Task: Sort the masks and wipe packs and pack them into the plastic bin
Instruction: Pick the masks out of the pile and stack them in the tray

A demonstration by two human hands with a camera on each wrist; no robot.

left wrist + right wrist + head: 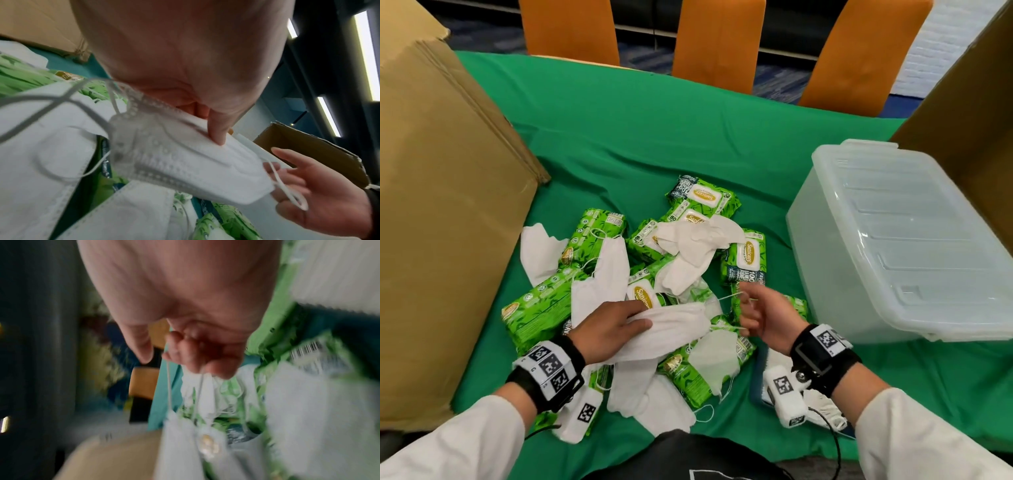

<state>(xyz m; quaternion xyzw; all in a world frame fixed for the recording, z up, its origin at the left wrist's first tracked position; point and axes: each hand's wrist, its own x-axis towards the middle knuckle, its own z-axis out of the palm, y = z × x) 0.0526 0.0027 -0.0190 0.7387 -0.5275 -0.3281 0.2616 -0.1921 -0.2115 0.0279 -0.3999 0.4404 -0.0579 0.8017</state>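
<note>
Green wipe packs (541,308) and white masks (688,267) lie mixed in a heap on the green cloth. My left hand (643,318) grips one white mask (674,325) above the heap's near side, and its thumb (218,134) presses into the mask (185,164). Just right of it, my right hand (750,315) has its fingers curled round that mask's ear loop (732,295). The blurred right wrist view shows my right hand (197,360) with the loop string (169,386) running down from the fingers. The translucent plastic bin (822,246) stands to the right with its lid on.
A big cardboard box (441,222) fills the left side, close to the heap. Another cardboard box (969,120) stands behind the bin. Orange chairs (719,44) line the table's far edge. Bare green cloth (654,137) lies beyond the heap.
</note>
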